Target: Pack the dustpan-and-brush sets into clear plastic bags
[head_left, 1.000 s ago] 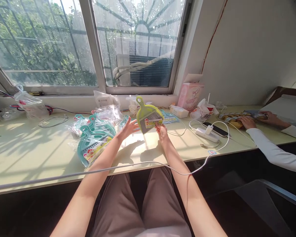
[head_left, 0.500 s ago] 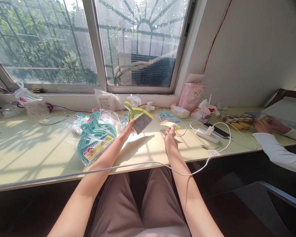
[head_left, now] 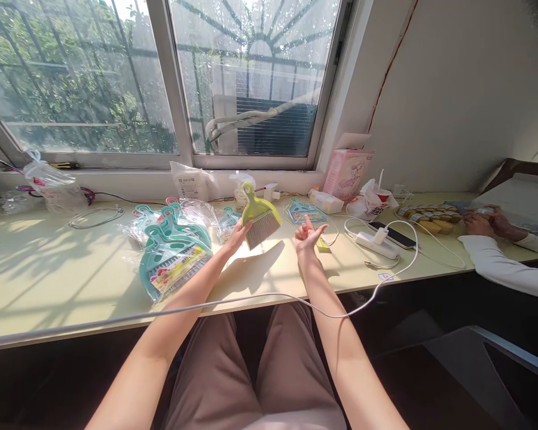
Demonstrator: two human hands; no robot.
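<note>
Held over the tabletop (head_left: 269, 289) between its front and window edges, gripped at its left rim by the nearer left hand (head_left: 237, 237), a green dustpan (head_left: 254, 207) lies just right of that hand, long axis running handle-up toward the window edge, brush (head_left: 264, 230) at its mouth. The right hand (head_left: 308, 237), empty, fingers spread, hovers beside a yellow card (head_left: 323, 245).

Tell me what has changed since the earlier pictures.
The yellow-green plastic dustpan and its grey-bristled brush passed from right hand to left hand. The right hand drew away the yellow printed card, then let it go on the pale table. The bagged teal plastic dustpans and white power strip stayed put.
</note>
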